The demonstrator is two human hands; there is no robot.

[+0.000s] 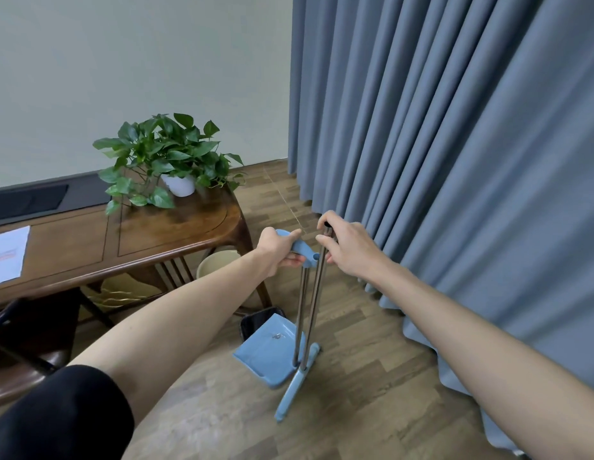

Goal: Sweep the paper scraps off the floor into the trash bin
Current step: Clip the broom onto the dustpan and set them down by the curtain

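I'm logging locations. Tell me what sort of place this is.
Probably a home or office room: a dark wooden table holding a leafy green potted plant, full-length grey-blue curtains and wood-plank flooring.

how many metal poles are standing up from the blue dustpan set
2. A thin shiny metal pole rises from the blue plastic dustpan to the blue handle in the left hand. A second metal pole, held by the right hand, runs beside it.

dustpan (pixel 270 351) on the floor before me, bin (pixel 260 318) behind it, table (pixel 129 240) left, curtain (pixel 455 161) right.
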